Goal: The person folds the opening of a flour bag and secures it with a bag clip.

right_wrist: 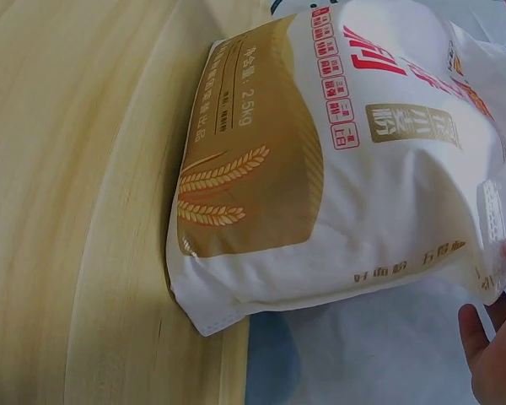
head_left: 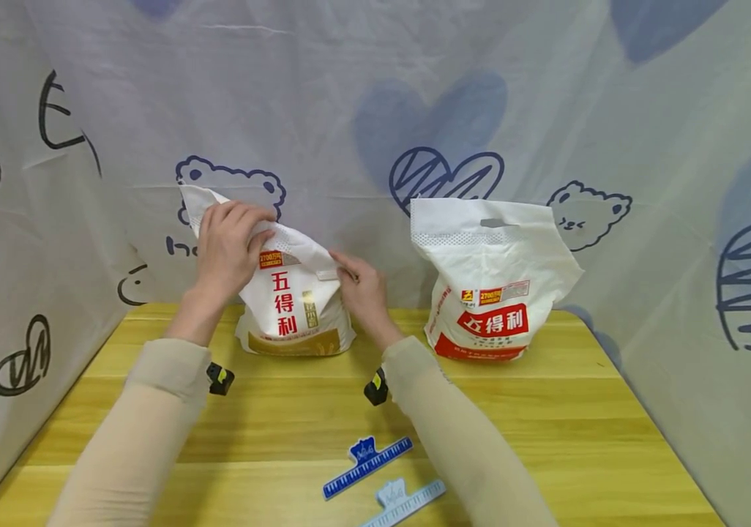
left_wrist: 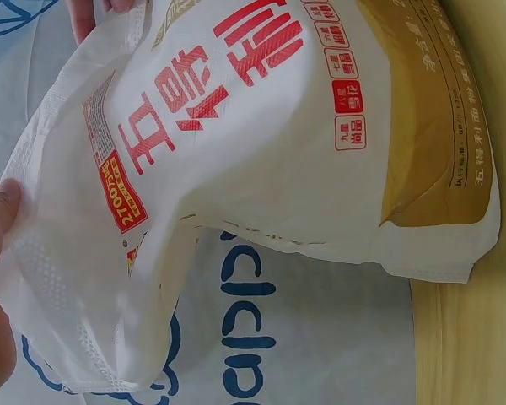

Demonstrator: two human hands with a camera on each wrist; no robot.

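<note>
The white bag with the gold band (head_left: 293, 344) stands on the table between the two hands, just beyond the wrists. Its lower part looks full and rounded, so it is probably heavy for its size, with loose contents that give when pressed. The top is thin, limp and wrinkled; it likely folds easily and may slip if held lightly. The best hold for folding is the top band near both ends; for lifting, support under the full base seems safer.

The left hand (head_left: 230, 234) grasps the top band, fingers over it and thumb in front, with a loose corner jutting beyond the fingers. The right hand (head_left: 364, 289) pinches the lower-lying opposite corner.

To the right hand's right, well apart, stands a second white bag with red print (head_left: 481, 293), untouched, its handle slot uppermost. Nearer the person than the right hand, a dark blue clip (head_left: 367, 468) and a light blue clip (head_left: 408, 505) lie on the wooden table (head_left: 547, 424). A patterned cloth (head_left: 323, 95) hangs beyond both hands.
</note>
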